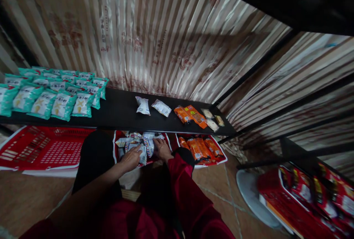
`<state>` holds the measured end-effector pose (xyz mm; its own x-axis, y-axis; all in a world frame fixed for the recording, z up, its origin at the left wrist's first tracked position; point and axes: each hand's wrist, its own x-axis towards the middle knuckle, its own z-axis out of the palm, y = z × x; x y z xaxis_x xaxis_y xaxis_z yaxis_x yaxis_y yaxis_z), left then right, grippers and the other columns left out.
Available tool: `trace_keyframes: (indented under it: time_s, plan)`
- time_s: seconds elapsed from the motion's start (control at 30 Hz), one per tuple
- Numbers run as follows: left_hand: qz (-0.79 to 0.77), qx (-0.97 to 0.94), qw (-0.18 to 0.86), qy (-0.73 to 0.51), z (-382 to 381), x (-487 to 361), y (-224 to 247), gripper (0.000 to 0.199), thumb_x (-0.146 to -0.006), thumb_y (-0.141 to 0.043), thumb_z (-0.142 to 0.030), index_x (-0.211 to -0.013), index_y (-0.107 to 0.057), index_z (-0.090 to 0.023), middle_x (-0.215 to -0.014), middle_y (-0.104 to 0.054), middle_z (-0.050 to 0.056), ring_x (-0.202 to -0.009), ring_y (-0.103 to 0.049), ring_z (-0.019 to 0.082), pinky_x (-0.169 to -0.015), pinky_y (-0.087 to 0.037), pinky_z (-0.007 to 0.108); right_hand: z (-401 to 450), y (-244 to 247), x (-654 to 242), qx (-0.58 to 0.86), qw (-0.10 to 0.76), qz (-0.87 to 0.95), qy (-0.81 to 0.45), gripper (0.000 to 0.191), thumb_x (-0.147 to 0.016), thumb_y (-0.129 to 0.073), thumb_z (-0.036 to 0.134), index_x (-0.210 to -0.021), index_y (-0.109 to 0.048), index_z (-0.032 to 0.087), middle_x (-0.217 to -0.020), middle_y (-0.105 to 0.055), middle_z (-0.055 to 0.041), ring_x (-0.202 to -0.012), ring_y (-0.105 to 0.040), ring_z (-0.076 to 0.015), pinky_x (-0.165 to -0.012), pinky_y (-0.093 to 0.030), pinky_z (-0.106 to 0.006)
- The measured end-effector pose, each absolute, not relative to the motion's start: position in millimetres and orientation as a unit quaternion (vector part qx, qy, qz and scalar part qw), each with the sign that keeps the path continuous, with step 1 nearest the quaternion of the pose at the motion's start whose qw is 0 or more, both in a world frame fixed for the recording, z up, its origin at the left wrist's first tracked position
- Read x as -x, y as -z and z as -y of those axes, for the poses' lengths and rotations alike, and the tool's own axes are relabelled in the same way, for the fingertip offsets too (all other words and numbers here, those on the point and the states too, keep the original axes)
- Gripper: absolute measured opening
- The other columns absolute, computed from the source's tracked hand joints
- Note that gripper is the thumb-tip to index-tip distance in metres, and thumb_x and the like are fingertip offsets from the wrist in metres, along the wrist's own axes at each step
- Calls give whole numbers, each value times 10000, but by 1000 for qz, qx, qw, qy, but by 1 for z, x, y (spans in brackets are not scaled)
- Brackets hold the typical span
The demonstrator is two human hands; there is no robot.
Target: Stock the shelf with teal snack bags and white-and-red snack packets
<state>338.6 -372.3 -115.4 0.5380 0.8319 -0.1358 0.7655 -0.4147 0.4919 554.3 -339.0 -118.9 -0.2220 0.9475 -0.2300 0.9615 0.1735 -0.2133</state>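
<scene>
A red basket (113, 146) with a white rim stands between my knees, filled with white snack packets with striped ends. My left hand (131, 159) is closed on a white snack packet (142, 155) at the basket's near side. Down at the right side, my right hand (163, 150) has its fingers curled against another striped packet (149, 146); its fingertips are partly hidden. Just above the basket, two similar packets, one upright-leaning (142, 105) and one lying flat (161, 108), are on the black shelf (118, 102).
Teal snack bags (63, 104) stand in rows on the shelf's left. Orange packets (190, 115) and small clear-wrapped pieces (212, 124) lie on its right. Below are a red basket (59, 148) at left and one of orange packets (203, 148). Red bags (301, 187) fill another basket, far right.
</scene>
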Motion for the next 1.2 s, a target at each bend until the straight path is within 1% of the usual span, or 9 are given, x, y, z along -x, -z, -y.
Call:
trace_keyframes:
  time_s: [0.13,0.3,0.47,0.53,0.6,0.67,0.87,1.03,1.2]
  plan:
    - [-430,-875,206,-82,386,-334,121,353,-829,-393,-45,-1065,-642,-131,-1275,-569,138,-1219,-482,249,-1009,-424,386,338,119,-552,-642,34,-751,152,705,-731,-635,237,-1398,-409,250,-1398,-450,-88,-1251,-376,-302,-1009,-346,-410]
    - [-442,-875,160,-118,391,-330,120,333,-842,-399,-37,-1064,-622,-143,-1291,-532,134,-1231,-434,250,-1022,-400,409,339,121,-550,-649,28,-745,152,705,-723,-642,243,-1387,-413,298,-1385,-453,-73,-1224,-368,-311,-972,-363,-437]
    - [-383,-906,166,-63,398,-334,126,250,-894,-395,-116,-990,-622,-159,-1038,-621,115,-1009,-542,244,-862,-461,373,343,125,-548,-657,15,-740,143,719,-719,-642,232,-1392,-401,305,-1381,-457,-67,-1239,-350,-306,-974,-364,-424]
    - [-375,-912,164,-25,405,-336,135,278,-905,-371,-121,-1008,-627,-149,-1000,-635,125,-982,-558,258,-845,-460,392,346,126,-546,-663,12,-736,138,721,-719,-640,230,-1393,-398,310,-1384,-455,-65,-1238,-354,-310,-966,-371,-428]
    - [-398,-905,151,-2,411,-339,145,326,-888,-366,-78,-1104,-605,-131,-1028,-641,137,-1003,-565,265,-883,-441,413,349,126,-544,-666,8,-733,138,715,-724,-630,226,-1394,-394,308,-1389,-450,-66,-1240,-355,-310,-965,-373,-435]
    - [-414,-899,143,10,414,-343,153,363,-866,-369,-36,-1135,-597,-124,-1072,-640,141,-1041,-561,262,-911,-426,407,352,126,-542,-672,3,-728,138,708,-728,-622,226,-1394,-393,305,-1398,-442,-67,-1251,-348,-309,-975,-366,-443]
    - [-459,-880,107,55,412,-361,158,363,-829,-380,-2,-1067,-639,-88,-1064,-647,168,-1072,-543,304,-861,-434,437,358,132,-538,-685,-5,-717,130,713,-724,-608,225,-1394,-384,315,-1412,-429,-60,-1275,-332,-312,-989,-353,-457]
    - [-480,-867,119,51,411,-359,151,340,-832,-404,-14,-1040,-655,-111,-1072,-648,145,-1073,-539,289,-840,-436,414,360,132,-536,-688,-6,-714,130,710,-722,-602,213,-1392,-386,308,-1406,-432,-70,-1275,-336,-308,-988,-352,-439]
    - [-486,-864,129,38,412,-349,148,328,-874,-391,-63,-1054,-656,-134,-1080,-639,129,-1082,-518,272,-860,-410,398,361,128,-532,-694,26,-706,138,708,-754,-604,261,-1411,-342,307,-1439,-388,-49,-1296,-298,-277,-1005,-335,-411]
